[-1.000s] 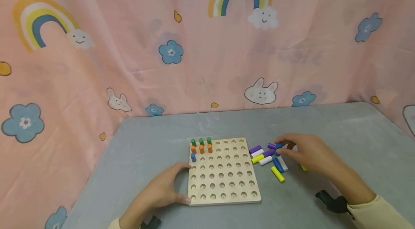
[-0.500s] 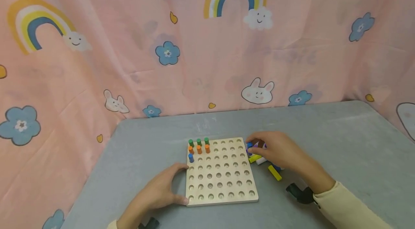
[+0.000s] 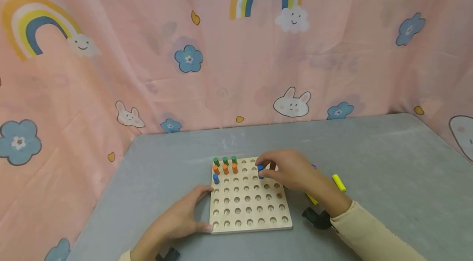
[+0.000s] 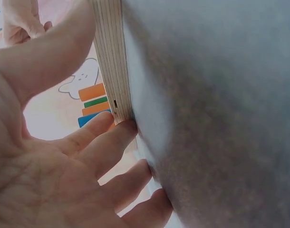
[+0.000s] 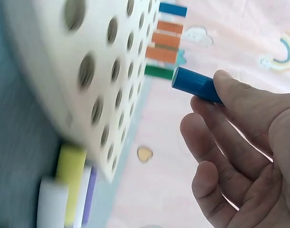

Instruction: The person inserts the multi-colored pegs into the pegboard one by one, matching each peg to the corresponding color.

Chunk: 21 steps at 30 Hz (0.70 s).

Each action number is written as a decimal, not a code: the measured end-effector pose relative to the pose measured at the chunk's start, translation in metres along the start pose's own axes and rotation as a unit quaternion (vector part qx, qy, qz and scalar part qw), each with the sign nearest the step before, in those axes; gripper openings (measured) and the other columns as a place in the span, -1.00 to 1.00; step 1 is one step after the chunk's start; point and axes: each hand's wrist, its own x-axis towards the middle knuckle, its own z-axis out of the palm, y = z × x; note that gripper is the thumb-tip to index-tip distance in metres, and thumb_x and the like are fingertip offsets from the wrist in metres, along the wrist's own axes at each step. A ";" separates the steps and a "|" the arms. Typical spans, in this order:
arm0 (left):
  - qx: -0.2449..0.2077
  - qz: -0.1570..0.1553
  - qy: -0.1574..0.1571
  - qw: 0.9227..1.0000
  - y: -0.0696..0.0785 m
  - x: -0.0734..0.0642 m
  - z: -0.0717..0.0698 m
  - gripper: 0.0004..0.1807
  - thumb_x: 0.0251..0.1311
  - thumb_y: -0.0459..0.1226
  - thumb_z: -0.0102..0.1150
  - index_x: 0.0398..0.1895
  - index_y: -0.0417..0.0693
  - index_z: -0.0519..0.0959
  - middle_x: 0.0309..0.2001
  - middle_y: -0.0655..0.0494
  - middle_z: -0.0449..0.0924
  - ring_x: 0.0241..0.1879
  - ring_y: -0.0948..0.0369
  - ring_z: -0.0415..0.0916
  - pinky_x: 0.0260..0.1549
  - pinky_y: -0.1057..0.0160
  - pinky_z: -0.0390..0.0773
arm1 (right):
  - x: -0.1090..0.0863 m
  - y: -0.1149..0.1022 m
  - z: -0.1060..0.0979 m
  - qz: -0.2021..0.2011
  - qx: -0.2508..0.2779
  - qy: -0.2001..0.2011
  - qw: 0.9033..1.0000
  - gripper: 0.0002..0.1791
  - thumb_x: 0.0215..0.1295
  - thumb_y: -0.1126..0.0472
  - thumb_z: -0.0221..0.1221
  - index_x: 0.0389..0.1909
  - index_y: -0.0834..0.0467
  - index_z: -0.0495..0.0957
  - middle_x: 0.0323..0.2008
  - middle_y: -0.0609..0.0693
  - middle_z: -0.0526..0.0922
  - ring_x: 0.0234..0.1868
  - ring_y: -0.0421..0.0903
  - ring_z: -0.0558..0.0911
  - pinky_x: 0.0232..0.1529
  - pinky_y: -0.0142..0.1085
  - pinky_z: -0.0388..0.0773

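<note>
A square wooden pegboard (image 3: 232,206) with rows of holes lies flat on the table. My left hand (image 3: 177,220) rests against its left edge, thumb at the near corner and fingers farther up, as the left wrist view also shows. Between thumb and fingertips, my right hand (image 3: 292,170) pinches a blue peg (image 5: 195,84) over the board's right half; the peg's lower end is clear of the holes in the right wrist view. Green pegs (image 3: 225,161) stand in the far row at left, orange pegs (image 3: 225,169) in the second, and one blue peg (image 3: 216,179) in the third.
Right of the board, loose pegs lie on the grey table (image 3: 373,211), mostly hidden by my right hand and forearm. A yellow peg (image 3: 338,183) shows there; white and purple ones appear in the right wrist view. A pink patterned curtain (image 3: 221,76) hangs behind.
My right hand has carried the blue peg leftward from the loose pile to above the board. My left hand keeps its place at the board's edge. The head view has shifted slightly.
</note>
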 end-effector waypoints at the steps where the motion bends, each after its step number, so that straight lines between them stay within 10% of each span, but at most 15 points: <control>1: 0.001 -0.001 0.001 1.000 0.000 0.000 0.000 0.00 -0.25 -0.08 0.62 0.37 0.17 0.30 0.44 -0.02 0.36 0.46 -0.16 0.22 0.39 -0.27 0.21 | 0.003 -0.004 0.002 -0.001 0.001 -0.007 1.000 -0.75 0.25 0.05 0.34 -0.07 -0.02 0.69 -0.27 -0.25 0.72 -0.28 -0.29 0.59 -0.33 -0.38 0.49; 21: -0.002 0.013 -0.007 1.000 -0.005 0.003 -0.004 -0.01 -0.21 -0.06 0.61 0.37 0.12 0.31 0.43 0.01 0.39 0.48 -0.09 0.21 0.41 -0.24 0.20 | 0.058 -0.046 0.047 -0.026 0.063 -0.054 0.996 -0.86 0.25 0.12 0.36 -0.18 -0.04 0.70 -0.26 -0.16 0.76 -0.35 -0.26 0.58 -0.26 -0.32 0.56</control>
